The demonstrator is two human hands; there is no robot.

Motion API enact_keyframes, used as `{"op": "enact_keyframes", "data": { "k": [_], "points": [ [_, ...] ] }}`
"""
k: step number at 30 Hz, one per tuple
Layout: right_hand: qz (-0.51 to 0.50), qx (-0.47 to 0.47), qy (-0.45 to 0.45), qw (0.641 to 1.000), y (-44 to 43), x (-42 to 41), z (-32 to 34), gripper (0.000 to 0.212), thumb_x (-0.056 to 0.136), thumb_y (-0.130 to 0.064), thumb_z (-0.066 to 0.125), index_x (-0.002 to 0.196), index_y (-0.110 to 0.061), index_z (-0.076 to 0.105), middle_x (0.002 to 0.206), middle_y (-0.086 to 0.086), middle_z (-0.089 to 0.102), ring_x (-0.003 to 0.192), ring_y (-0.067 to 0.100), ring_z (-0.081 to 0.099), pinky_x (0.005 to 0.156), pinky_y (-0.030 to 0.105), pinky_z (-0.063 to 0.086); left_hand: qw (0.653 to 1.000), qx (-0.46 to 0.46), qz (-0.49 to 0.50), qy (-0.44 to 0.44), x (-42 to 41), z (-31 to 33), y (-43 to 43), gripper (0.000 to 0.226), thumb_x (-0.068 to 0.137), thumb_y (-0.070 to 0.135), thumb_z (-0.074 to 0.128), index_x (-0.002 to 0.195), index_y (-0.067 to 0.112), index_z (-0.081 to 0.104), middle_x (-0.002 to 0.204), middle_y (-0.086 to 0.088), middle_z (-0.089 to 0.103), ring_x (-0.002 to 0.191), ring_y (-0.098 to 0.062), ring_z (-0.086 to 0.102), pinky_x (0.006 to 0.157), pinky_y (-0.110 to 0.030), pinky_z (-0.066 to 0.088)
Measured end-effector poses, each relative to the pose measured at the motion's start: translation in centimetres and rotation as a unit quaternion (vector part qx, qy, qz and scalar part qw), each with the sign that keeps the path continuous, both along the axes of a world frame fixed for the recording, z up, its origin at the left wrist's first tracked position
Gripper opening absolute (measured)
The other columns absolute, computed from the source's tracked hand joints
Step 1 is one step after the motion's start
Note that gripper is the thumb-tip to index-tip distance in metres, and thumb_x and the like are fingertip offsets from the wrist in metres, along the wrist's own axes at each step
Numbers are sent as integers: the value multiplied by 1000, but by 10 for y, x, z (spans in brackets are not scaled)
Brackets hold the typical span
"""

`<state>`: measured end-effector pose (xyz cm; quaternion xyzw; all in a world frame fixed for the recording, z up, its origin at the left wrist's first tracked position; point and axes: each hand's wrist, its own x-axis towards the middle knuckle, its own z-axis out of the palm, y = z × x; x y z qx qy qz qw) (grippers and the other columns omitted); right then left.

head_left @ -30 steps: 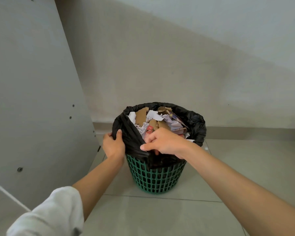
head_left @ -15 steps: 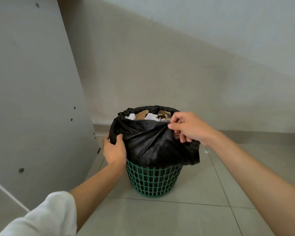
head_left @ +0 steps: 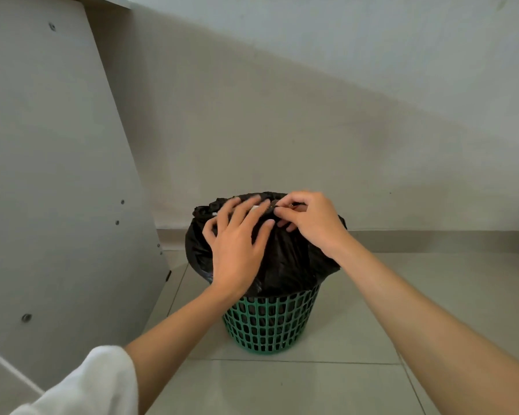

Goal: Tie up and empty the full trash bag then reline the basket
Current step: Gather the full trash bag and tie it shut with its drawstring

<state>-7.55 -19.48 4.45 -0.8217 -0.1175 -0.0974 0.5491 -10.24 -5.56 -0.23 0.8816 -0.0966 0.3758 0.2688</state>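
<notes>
The bag [head_left: 285,262], black and bulging, sits in the green basket [head_left: 270,324] at the centre of the frame, a little below the middle. Its plastic is drawn up over the contents and hangs over the basket's rim on the left and right.

The left hand [head_left: 237,250] lies palm down on the near left of the bag, wrist bent up from a forearm that comes in from the lower left, where a white sleeve [head_left: 96,384] shows. Its fingers [head_left: 237,209] are spread and nearly straight, flat on the plastic. The right hand [head_left: 312,223] arches over the top from the right, forearm running in from the lower right corner. Its fingers [head_left: 286,205] are curled, thumb and forefinger pinching a fold of the bag at its upper edge.

The basket stands on the tiled floor [head_left: 372,339]. A grey panel [head_left: 57,175] studded with screws fills the left of the frame, its lower corner near the basket but apart from it. The wall [head_left: 282,130] and skirting [head_left: 432,241] lie behind. Bare floor shows to the right of the basket and in front of it.

The pinched fold is at the bag's top, just right of the left fingertips. The bulk of the bag lies under both hands.
</notes>
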Motion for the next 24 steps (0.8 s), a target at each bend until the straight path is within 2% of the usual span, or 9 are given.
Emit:
{"op": "enact_keyframes", "data": {
  "k": [2,4,6,8,11,13,15,20,24],
  "points": [
    [29,-8,10,1000,-7,-3,3,6,85,-7,65,91,-6,69,78,6,67,61,14,62,53,17,49,999,18,-31,6,9,4,3,25,93,35,55,115,31,64,108,14,67,106,-9,55,91,-35,34],
    [58,-62,43,995,-16,-3,3,10,83,-10,69,92,-14,66,76,-5,66,51,14,58,48,13,42,996,-21,-86,19,16,10,7,18,90,27,61,103,22,71,92,8,72,86,-9,62,80,-29,46],
    [92,-133,92,983,-28,-3,4,11,81,-14,72,84,-20,63,70,-9,63,39,16,45,43,15,36,988,-93,-106,55,20,20,7,19,89,24,63,101,15,73,92,7,72,85,-4,61,75,-13,45],
    [116,-185,141,966,-40,-1,8,7,81,-17,73,80,-17,66,63,2,55,37,17,33,38,19,27,982,-134,-95,91,25,27,8,21,89,26,62,103,13,73,90,12,67,86,-2,60,74,-5,41],
    [118,-265,209,934,-61,3,16,23,79,-22,75,88,-3,66,60,12,44,39,15,29,37,18,22,972,-182,-95,118,31,32,12,23,90,26,61,104,11,72,87,13,65,87,-5,62,79,-15,48],
    [113,-320,242,909,-78,6,15,22,78,-23,75,82,-5,63,55,7,38,40,14,29,39,19,22,968,-194,-96,124,34,31,15,23,90,27,61,103,12,73,86,10,68,86,-7,64,80,-26,52],
    [84,-361,248,895,-95,10,7,22,80,-26,73,78,-6,63,56,5,39,47,16,35,42,21,25,969,-195,-86,128,37,29,18,22,90,27,61,102,12,73,86,8,69,86,-9,64,79,-27,51],
    [-44,-283,162,944,-121,24,-23,33,88,-38,62,63,-17,54,56,-3,43,49,19,42,35,18,32,965,-219,-71,128,46,20,22,22,88,25,63,102,11,73,94,6,69,93,-10,62,86,-26,47],
    [-44,-148,269,951,-123,24,-42,33,93,-43,51,82,-12,55,54,5,54,35,17,45,37,18,26,958,-230,-85,146,52,19,17,21,86,25,66,101,13,73,94,5,71,95,-9,64,88,-25,48]
  ]
}}
